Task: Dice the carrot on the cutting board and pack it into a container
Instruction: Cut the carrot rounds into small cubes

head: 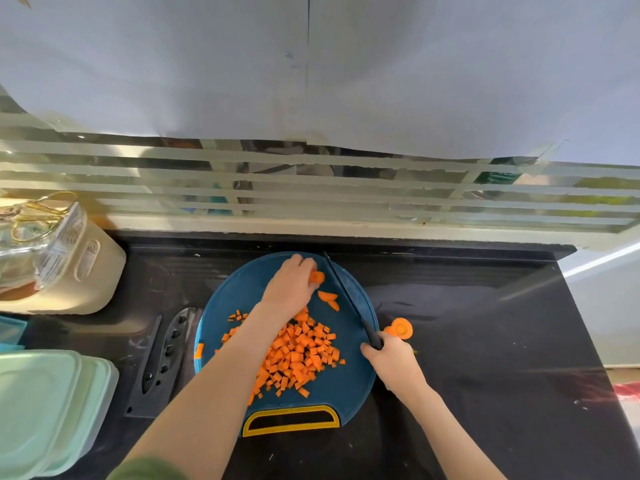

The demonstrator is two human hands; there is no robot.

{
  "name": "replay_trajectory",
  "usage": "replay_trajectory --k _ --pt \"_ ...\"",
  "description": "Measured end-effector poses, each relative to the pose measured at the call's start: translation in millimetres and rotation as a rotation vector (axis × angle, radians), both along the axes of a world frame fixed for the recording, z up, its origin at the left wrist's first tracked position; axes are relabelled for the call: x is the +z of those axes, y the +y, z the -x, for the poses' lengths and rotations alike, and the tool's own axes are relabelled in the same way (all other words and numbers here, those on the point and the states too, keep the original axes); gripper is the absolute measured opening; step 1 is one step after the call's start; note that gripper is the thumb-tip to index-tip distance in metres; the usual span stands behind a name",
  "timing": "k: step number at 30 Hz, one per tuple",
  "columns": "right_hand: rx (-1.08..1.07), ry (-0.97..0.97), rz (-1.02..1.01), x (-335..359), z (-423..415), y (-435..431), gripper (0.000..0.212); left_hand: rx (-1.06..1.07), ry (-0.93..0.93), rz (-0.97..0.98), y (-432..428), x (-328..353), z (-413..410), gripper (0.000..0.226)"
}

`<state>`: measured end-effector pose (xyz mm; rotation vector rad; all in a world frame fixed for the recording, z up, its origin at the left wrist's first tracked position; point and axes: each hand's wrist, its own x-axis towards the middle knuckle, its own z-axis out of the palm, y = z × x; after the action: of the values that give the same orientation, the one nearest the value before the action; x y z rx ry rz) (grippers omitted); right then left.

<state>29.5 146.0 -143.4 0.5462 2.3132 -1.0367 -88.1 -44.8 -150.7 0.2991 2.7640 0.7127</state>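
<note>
Head view: a round, matte blue cutting board (228, 299) with a yellow-rimmed handle lies on a glossy black counter (485, 323), with bare counter to its right. Small diced carrot cubes (298, 351) heap mid-board beside the left forearm. The left hand (289, 287) curls its fingers around a carrot chunk (317, 277) near the far rim. The right hand (391, 362) grips the black knife (346, 296) at the right edge.

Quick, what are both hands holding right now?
Left hand: pinching a carrot piece.
Right hand: gripping the knife.
</note>
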Motion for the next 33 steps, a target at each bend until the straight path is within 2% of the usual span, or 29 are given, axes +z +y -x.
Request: replay_trajectory --k 3,8,14,17,21,25,29,33 --pt "-0.016 -0.006 0.01 0.4 0.8 0.6 0.015 -0.117 -0.051 0.012 16.8 0.6 -0.3 0.03" --pt "-0.032 -0.03 0.02 2.7 1.1 4.5 0.013 -0.253 -0.132 0.03 14.4 1.2 -4.0 0.055" --pt "-0.124 -0.067 0.104 5.8 0.7 2.3 0.01 -0.428 -0.096 0.048 16.3 -1.0 -6.5 0.042" --pt "-0.154 -0.085 0.136 10.0 0.8 3.1 0.009 -0.507 -0.056 0.086 17.9 2.7 -2.9 0.049" --pt "-0.14 -0.114 0.162 15.1 2.4 6.1 0.009 -0.34 0.022 0.195 12.4 6.9 -7.4 0.075" --pt "-0.148 -0.13 0.182 19.5 4.2 5.8 0.011 -0.222 0.008 0.408 7.6 8.6 -10.8 0.07" --pt "-0.132 -0.136 0.174 18.4 3.9 4.1 0.008 -0.154 -0.02 0.409 22.7 5.1 -22.8 0.085" --pt "-0.132 -0.162 0.158 16.0 4.4 0.4 0.01 -0.122 -0.014 0.341 34.0 -3.2 -26.1 0.069"
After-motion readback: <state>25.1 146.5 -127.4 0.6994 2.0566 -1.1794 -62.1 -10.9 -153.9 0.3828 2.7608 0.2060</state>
